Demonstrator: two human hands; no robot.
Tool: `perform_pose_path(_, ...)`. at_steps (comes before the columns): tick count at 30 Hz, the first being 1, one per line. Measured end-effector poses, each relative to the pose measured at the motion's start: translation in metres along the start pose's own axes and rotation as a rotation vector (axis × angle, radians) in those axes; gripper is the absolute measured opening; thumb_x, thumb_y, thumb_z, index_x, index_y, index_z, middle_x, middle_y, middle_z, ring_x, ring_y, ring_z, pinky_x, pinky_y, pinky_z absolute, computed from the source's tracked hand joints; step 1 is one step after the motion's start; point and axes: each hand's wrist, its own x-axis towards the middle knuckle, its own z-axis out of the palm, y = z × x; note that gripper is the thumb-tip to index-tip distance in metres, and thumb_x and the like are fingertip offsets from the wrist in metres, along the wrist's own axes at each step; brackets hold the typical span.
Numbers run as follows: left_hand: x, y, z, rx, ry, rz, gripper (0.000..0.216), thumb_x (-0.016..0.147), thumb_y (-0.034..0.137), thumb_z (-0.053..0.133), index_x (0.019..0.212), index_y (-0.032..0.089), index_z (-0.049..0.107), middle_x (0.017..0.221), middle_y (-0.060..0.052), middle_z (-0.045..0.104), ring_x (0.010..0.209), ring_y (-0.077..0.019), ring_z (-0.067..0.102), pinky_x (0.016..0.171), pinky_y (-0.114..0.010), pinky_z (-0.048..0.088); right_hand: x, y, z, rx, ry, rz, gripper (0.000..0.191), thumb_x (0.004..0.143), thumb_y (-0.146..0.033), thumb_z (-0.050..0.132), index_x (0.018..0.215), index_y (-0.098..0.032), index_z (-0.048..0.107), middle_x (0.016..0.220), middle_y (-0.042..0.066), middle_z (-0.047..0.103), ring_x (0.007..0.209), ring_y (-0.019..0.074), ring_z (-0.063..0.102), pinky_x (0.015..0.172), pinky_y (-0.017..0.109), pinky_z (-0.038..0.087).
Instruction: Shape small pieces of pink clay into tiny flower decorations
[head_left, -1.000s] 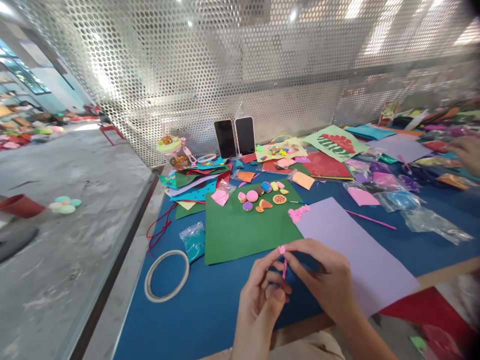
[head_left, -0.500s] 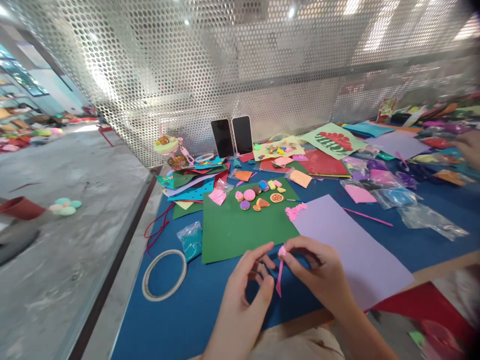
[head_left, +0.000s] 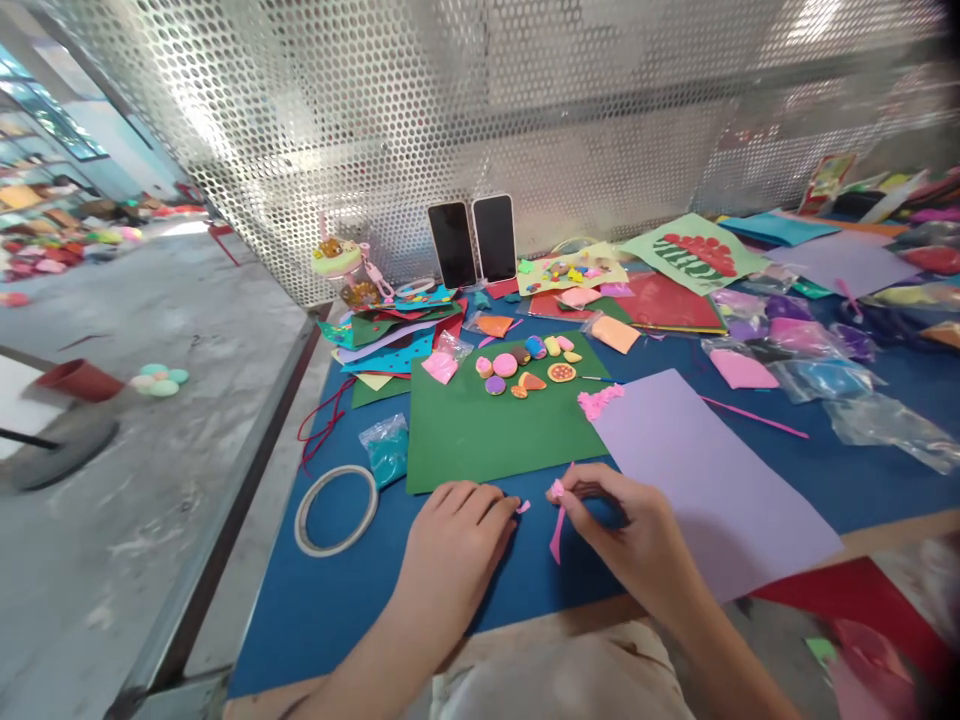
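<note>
My left hand is turned back-up above the blue tabletop, its fingers closed in a pinch on a small pink bit of clay. Across a narrow gap, my right hand pinches a pink clay lump together with a slim pink modelling tool, whose flat end points down. Beyond the hands lies a green sheet bearing several small clay food shapes. A purple sheet extends beside and under my right forearm, with crumpled pink clay along its far left corner.
A tape roll and a bag of teal clay lie at the left. Two phones lean against the perforated metal panel. Clay packets, a pink stick and a watermelon picture are at the right.
My left hand was open with fingers apart; it has turned back-up and closed on a small pink bit, away from the lump. My right hand keeps its pinch. The view has shifted slightly.
</note>
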Motion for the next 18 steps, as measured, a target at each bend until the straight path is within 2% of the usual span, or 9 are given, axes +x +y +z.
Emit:
perform_pose_path(4, 0.009, -0.003, 0.001, 0.053, 0.009, 0.11, 0.015, 0.089, 0.019, 0.05, 0.087, 0.018, 0.065, 0.082, -0.001, 0.069, 0.075, -0.0177, 0.059, 0.068, -0.032, 0.044, -0.003, 0.005, 0.004, -0.11, -0.084, -0.032, 0.01, 0.09, -0.022, 0.045, 0.087, -0.022, 0.054, 0.075, 0.001, 0.07, 0.067, 0.0158, 0.067, 0.06, 0.023, 0.052)
perform_pose_path(8, 0.014, -0.006, 0.004, 0.024, 0.015, 0.154, 0.014, 0.089, 0.019, 0.051, 0.084, 0.018, 0.064, 0.08, 0.0, 0.068, 0.074, -0.016, 0.059, 0.067, -0.031, 0.044, -0.004, 0.011, 0.007, -0.232, -0.107, -0.145, 0.013, 0.09, -0.018, 0.042, 0.084, -0.022, 0.052, 0.078, 0.003, 0.068, 0.071, 0.018, 0.065, 0.066, 0.028, 0.051)
perform_pose_path(13, 0.015, -0.009, 0.007, 0.087, 0.046, 0.265, 0.016, 0.09, 0.018, 0.05, 0.083, 0.015, 0.063, 0.076, -0.001, 0.067, 0.072, -0.0155, 0.058, 0.068, -0.031, 0.044, -0.005, 0.017, 0.007, -0.264, -0.12, -0.21, 0.011, 0.091, -0.015, 0.041, 0.087, -0.022, 0.049, 0.081, 0.003, 0.067, 0.074, 0.0188, 0.063, 0.069, 0.031, 0.051)
perform_pose_path(18, 0.016, -0.01, 0.009, 0.111, 0.054, 0.293, 0.014, 0.088, 0.017, 0.051, 0.083, 0.014, 0.063, 0.077, -0.002, 0.067, 0.073, -0.0162, 0.059, 0.069, -0.031, 0.046, -0.005, 0.017, 0.007, -0.262, -0.121, -0.226, 0.011, 0.092, -0.014, 0.041, 0.089, -0.023, 0.047, 0.082, 0.003, 0.066, 0.073, 0.0177, 0.062, 0.068, 0.03, 0.05)
